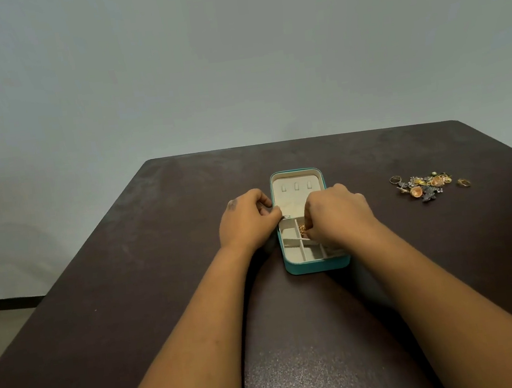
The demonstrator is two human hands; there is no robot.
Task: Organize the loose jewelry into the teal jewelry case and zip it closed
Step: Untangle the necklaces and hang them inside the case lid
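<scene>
Dark brown, the counter (164, 301) carries a teal jewelry case (316, 265) lying open at its middle, cream-lined tray nearest, lid flat beyond it. The left hand (246, 219) is curled at the case's left edge by the hinge, fingers pinched near a small metal zipper pull (287, 216). The right hand (337, 212) reaches into the tray, fingertips closed on a gold piece (302, 228) in a compartment. Farther right, well apart, lies the heap of loose jewelry (426, 185).
</scene>
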